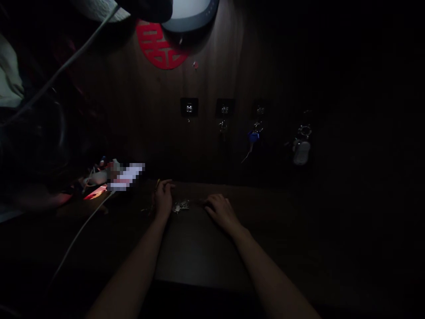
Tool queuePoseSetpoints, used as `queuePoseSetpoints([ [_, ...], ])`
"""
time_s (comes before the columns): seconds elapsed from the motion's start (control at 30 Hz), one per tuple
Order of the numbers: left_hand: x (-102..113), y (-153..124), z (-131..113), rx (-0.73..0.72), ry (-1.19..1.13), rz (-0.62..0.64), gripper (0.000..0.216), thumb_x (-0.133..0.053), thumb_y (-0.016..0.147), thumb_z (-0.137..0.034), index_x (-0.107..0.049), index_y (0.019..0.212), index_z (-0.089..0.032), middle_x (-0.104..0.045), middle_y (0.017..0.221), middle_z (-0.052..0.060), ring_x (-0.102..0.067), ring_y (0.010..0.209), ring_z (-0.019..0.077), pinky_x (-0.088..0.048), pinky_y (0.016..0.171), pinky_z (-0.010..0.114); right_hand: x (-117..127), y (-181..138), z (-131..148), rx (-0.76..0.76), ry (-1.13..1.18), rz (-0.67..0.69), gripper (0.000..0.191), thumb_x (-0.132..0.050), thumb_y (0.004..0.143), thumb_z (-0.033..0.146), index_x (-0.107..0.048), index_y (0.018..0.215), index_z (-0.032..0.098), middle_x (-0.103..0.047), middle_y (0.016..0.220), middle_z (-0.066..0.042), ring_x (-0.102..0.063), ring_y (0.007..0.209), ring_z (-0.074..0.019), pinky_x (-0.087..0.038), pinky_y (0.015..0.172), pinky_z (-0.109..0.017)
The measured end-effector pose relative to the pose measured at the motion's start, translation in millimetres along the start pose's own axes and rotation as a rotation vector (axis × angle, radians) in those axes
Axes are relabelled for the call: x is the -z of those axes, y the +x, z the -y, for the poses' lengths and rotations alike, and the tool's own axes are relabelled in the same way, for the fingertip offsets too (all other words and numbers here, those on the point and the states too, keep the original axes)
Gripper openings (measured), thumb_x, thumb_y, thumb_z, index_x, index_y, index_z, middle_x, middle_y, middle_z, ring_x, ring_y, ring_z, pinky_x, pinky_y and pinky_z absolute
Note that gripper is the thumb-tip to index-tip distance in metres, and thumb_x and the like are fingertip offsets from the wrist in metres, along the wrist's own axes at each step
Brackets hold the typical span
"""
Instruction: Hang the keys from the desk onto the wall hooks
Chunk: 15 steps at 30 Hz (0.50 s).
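Left hand (163,199) lies palm down at the far edge of the dark tabletop (195,252), its grip drawn narrow. A thin gold item (157,184) sits at its fingertips; in this low light I cannot tell whether it is held. Right hand (221,213) is also palm down, loosely curled, grip narrow, with nothing visible in it. A bunch of metal keys (181,206) lies on the tabletop between the hands, just beside the left. Beyond, on a dark wood wall panel (149,133), are two small black plates (189,106), a blue-tagged key (253,136) hanging from a ring, and a white fob (301,151). Above them is a red paper-cut emblem (161,46). To the left, a white cable (79,235) runs past a pixelated item (126,176).
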State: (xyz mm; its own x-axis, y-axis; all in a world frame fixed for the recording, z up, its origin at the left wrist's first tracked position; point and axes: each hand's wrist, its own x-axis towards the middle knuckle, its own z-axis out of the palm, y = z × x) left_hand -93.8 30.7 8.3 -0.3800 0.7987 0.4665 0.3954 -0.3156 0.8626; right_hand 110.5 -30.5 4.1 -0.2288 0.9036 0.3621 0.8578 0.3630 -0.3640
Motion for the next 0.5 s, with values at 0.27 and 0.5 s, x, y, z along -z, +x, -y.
queuePoseSetpoints([
  [0.27, -4, -16, -8, -0.200, 0.180, 0.214, 0.023, -0.043, 0.082, -0.026, -0.063, 0.093, -0.022, -0.069, 0.083, 0.001, -0.058, 0.097, 0.0199, -0.039, 0.093, 0.038, 5, -5, -10, -0.070, 0.114, -0.033, 0.014, -0.049, 0.083, 0.026, -0.059, 0.092, 0.025, -0.063, 0.101, -0.002, -0.052, 0.098, -0.0196, -0.034, 0.084, -0.036],
  [0.5, -10, -35, -16, -0.493, 0.204, 0.641, 0.025, -0.047, 0.083, -0.025, -0.062, 0.103, -0.022, -0.067, 0.103, 0.004, -0.059, 0.098, 0.0189, -0.042, 0.088, 0.034, 0, 1, -12, -0.171, 0.431, -0.106, 0.014, -0.050, 0.078, 0.030, -0.061, 0.081, 0.022, -0.064, 0.083, -0.001, -0.057, 0.082, -0.0176, -0.040, 0.075, -0.030],
])
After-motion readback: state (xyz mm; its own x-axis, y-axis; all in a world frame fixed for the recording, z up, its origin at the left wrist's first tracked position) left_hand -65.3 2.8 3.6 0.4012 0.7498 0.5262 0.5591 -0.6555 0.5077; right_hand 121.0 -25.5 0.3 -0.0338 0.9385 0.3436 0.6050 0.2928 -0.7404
